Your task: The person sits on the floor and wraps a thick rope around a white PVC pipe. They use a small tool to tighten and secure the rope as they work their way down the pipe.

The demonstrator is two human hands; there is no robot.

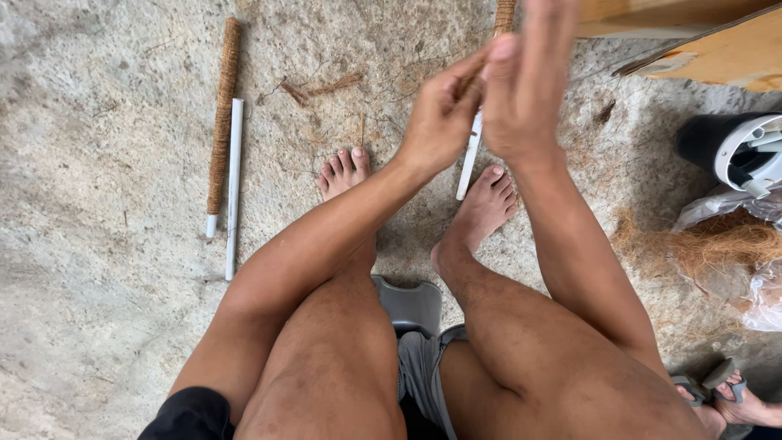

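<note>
Rough grey concrete floor (98, 326) fills the view, and the person sits low on a small grey plastic stool (410, 303), bare knees wide, bare feet planted ahead. Up by the top edge a tan wooden board (717, 49) lies slanted, and to the right a heap of loose brown coconut fibre (725, 240) spills from clear plastic bags, well apart from the hands. Off to the left two long pieces lie side by side and touching, long axes running away from the person: a fibre-wrapped brown pole (221, 114) and a bare white plastic pipe (234, 187). Both sit well out of reach, with bare floor around them. Now the middle: a second white pipe partly wrapped in fibre (469, 163) stands tilted between the feet, its long axis rising up and away toward the hands. The left hand (436, 122) has its fingers pinched shut around what looks like a fibre strand at the pipe. The right hand (521, 90) lies flat-fingered against it, palm to palm; its grip I cannot tell. Both hands sit equally close.
</note>
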